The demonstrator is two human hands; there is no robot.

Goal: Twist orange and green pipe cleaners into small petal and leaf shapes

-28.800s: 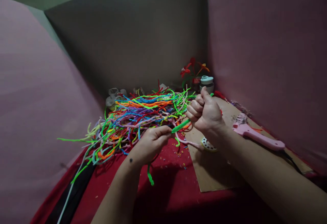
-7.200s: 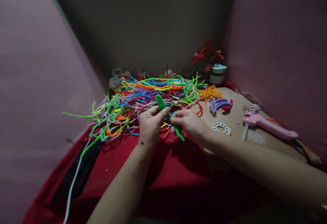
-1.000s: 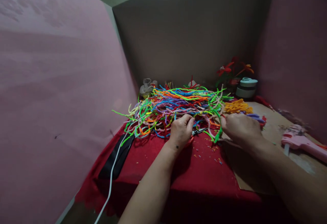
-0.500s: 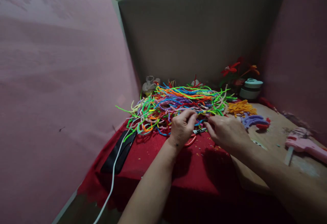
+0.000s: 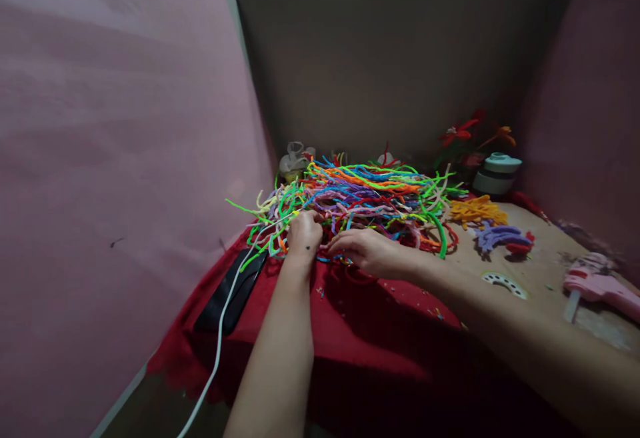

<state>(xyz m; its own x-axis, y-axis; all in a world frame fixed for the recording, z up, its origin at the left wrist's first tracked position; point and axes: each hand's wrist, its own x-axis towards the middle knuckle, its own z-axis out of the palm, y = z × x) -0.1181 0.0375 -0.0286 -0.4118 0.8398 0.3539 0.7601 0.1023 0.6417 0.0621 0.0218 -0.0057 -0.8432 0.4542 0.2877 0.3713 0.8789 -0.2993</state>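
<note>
A tangled heap of colourful pipe cleaners [image 5: 370,188] lies across the far part of the red cloth [image 5: 330,331]. My left hand [image 5: 304,233] is closed at the heap's front left edge; what its fingers grip is hidden by the back of the hand. Just to its right, my right hand [image 5: 373,251] reaches leftward over the front of the heap, its fingers stretched out and loosely bent, with nothing plainly held. Under the right palm, a red curved handle [image 5: 363,279] shows in part. Small coloured scraps [image 5: 320,293] dot the cloth nearby.
On the left, a black phone [image 5: 233,298] lies beneath a white cable [image 5: 220,345]. To the right are orange pipe-cleaner pieces [image 5: 477,210], purple pieces [image 5: 500,237], a white ring with holes [image 5: 505,283], a pink glue gun [image 5: 603,285] and a lidded pale-green container [image 5: 500,173].
Both hands have moved left along the front of the heap. The right hand's fingers have straightened from a pinch. A green pipe cleaner now curves down at the heap's right side.
</note>
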